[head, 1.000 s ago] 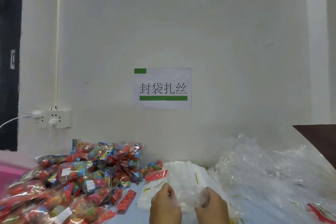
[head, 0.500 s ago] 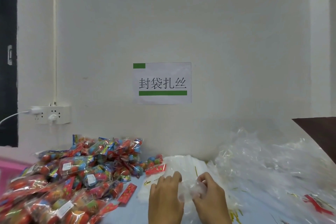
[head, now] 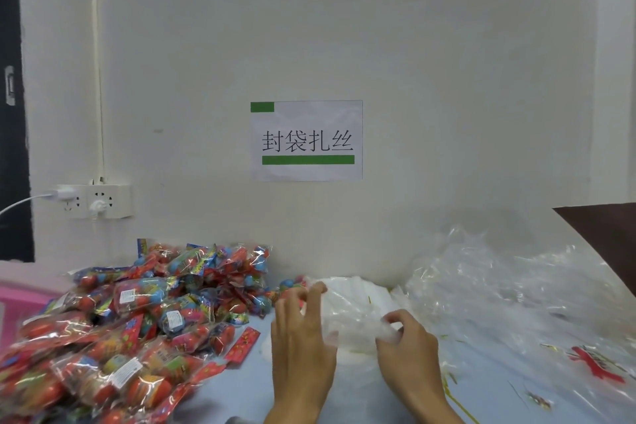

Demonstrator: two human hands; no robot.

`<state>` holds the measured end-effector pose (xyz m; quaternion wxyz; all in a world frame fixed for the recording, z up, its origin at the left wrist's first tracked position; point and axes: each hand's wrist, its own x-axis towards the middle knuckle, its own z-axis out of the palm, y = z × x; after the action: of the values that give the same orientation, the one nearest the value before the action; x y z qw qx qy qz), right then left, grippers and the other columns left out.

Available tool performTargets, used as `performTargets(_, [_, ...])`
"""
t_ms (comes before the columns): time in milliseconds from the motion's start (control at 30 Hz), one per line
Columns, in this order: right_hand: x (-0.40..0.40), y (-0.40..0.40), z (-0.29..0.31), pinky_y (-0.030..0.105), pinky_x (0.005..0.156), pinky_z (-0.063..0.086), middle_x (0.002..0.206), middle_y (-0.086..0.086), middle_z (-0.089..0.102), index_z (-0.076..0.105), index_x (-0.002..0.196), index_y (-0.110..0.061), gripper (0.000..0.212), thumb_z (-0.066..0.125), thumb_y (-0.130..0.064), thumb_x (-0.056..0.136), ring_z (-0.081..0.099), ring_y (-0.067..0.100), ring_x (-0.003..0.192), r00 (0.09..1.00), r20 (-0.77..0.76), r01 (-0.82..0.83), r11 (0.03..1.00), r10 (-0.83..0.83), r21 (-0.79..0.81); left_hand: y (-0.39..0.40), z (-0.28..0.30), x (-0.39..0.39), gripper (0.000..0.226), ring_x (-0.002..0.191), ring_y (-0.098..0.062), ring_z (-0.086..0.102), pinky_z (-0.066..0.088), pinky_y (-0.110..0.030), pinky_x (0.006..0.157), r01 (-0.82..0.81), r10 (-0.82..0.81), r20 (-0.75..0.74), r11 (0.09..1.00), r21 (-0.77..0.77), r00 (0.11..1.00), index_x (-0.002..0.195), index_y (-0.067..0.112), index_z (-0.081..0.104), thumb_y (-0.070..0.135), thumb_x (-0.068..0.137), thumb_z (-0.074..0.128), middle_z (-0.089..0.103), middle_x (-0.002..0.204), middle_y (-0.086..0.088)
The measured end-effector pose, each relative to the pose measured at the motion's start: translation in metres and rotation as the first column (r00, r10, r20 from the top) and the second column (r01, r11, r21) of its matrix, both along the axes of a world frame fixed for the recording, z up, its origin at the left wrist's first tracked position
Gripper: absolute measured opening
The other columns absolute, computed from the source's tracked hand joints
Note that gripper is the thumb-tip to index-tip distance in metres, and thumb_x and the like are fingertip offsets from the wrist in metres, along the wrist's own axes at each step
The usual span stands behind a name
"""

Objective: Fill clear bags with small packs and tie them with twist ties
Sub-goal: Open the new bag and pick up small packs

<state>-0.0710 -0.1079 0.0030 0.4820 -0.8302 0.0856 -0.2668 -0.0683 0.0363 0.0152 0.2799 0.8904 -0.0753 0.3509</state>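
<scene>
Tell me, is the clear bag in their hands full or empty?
Empty, it seems: the clear bag between the left hand and right hand shows no colourful packs inside.

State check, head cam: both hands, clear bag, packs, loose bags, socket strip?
left hand: fingers spread, straight, touching the clear bag
right hand: pinching the clear bag
clear bag: empty, untied
small packs: heaped left, unbagged
loose clear bags: crumpled pile, right
socket strip: two plugs in
</scene>
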Motion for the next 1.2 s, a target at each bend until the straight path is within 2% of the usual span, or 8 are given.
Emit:
performTargets(100, [-0.001, 0.005, 0.001, 0.031, 0.054, 0.042, 0.07, -0.002, 0.062, 0.052, 0.081, -0.028, 0.018, 0.067, -0.017, 0.08, 0.058, 0.019, 0.065, 1.0, -0.013, 0.018, 0.998, -0.019, -0.056, -0.003, -0.001, -0.001, 0.019, 0.089, -0.011, 0.042, 0.031, -0.015, 0.072, 0.082, -0.083, 0.011, 0.995, 0.05, 0.996, 0.096, 0.028, 0.048, 0.012, 0.092, 0.057, 0.052, 0.1, 0.009])
performTargets(267, [-0.001, -0.007, 0.004, 0.034, 0.059, 0.039, 0.08, -0.006, 0.055, 0.047, 0.093, -0.026, 0.031, 0.057, -0.002, 0.076, 0.055, 0.024, 0.074, 0.98, -0.047, 0.188, 0.98, -0.191, -0.059, 0.001, 0.0, 0.001, 0.031, 0.068, -0.014, 0.045, 0.027, -0.016, 0.053, 0.06, -0.049, 0.064, 0.979, -0.192, 0.997, 0.074, 0.018, 0.045, -0.008, 0.09, 0.052, 0.047, 0.075, 0.004])
performTargets(400, [0.001, -0.009, 0.003, 0.033, 0.062, 0.039, 0.086, -0.007, 0.052, 0.047, 0.108, -0.024, 0.042, 0.055, 0.005, 0.078, 0.056, 0.028, 0.083, 0.991, -0.003, 0.134, 0.991, -0.134, 0.007, 0.001, -0.001, 0.002, 0.034, 0.082, -0.015, 0.049, 0.035, -0.009, 0.059, 0.06, -0.048, 0.078, 0.986, -0.154, 0.996, 0.091, 0.02, 0.053, -0.012, 0.083, 0.058, 0.048, 0.094, 0.004])
performTargets(567, [0.006, -0.009, 0.003, 0.034, 0.063, 0.045, 0.085, 0.005, 0.058, 0.053, 0.106, -0.018, 0.042, 0.054, 0.01, 0.075, 0.058, 0.029, 0.079, 0.992, 0.088, 0.084, 0.996, -0.087, 0.038, -0.002, 0.0, 0.0, 0.071, 0.118, -0.019, 0.039, 0.038, -0.033, 0.1, 0.089, -0.095, 0.128, 0.995, 0.048, 0.987, 0.13, 0.031, 0.048, 0.016, 0.069, 0.081, 0.043, 0.13, 0.004])
performTargets(700, [0.008, -0.004, 0.002, 0.041, 0.063, 0.051, 0.075, 0.007, 0.06, 0.053, 0.099, -0.02, 0.034, 0.056, 0.006, 0.076, 0.057, 0.029, 0.072, 0.985, 0.159, 0.068, 0.997, -0.064, -0.021, -0.007, 0.0, -0.001, 0.047, 0.103, -0.021, 0.055, 0.042, -0.038, 0.093, 0.067, -0.097, 0.152, 0.979, 0.191, 0.984, 0.114, 0.027, 0.059, 0.019, 0.074, 0.081, 0.062, 0.109, 0.005])
performTargets(900, [0.011, -0.007, -0.001, 0.033, 0.058, 0.036, 0.077, -0.002, 0.055, 0.048, 0.103, -0.026, 0.03, 0.058, -0.006, 0.083, 0.056, 0.027, 0.074, 0.977, 0.071, 0.21, 0.956, -0.2, -0.207, 0.0, 0.003, 0.001, 0.015, 0.074, -0.022, 0.06, 0.047, -0.034, 0.076, -0.008, 0.001, 0.165, 0.999, 0.044, 0.986, 0.09, 0.012, 0.065, -0.001, 0.084, 0.07, 0.067, 0.083, -0.004])
performTargets(1033, [0.01, -0.006, -0.002, 0.041, 0.077, 0.052, 0.097, -0.005, 0.054, 0.044, 0.11, -0.034, 0.044, 0.066, -0.012, 0.078, 0.057, 0.023, 0.086, 0.999, 0.023, 0.043, 0.989, -0.04, -0.143, 0.002, 0.002, 0.002, 0.011, 0.076, -0.023, 0.057, 0.05, -0.032, 0.066, 0.014, -0.009, 0.17, 1.0, -0.028, 0.985, 0.094, 0.008, 0.063, -0.001, 0.089, 0.063, 0.064, 0.085, -0.007])
performTargets(1200, [0.012, -0.008, -0.004, 0.025, 0.088, 0.039, 0.114, -0.01, 0.039, 0.037, 0.118, -0.052, 0.059, 0.07, -0.025, 0.077, 0.041, 0.008, 0.11, 0.953, 0.013, -0.286, 0.913, 0.303, -0.29, 0.004, -0.002, 0.009, 0.015, 0.079, -0.022, 0.055, 0.038, -0.02, 0.062, 0.056, -0.041, 0.078, 0.98, -0.194, 0.996, 0.097, 0.012, 0.055, 0.002, 0.089, 0.062, 0.051, 0.084, 0.003])
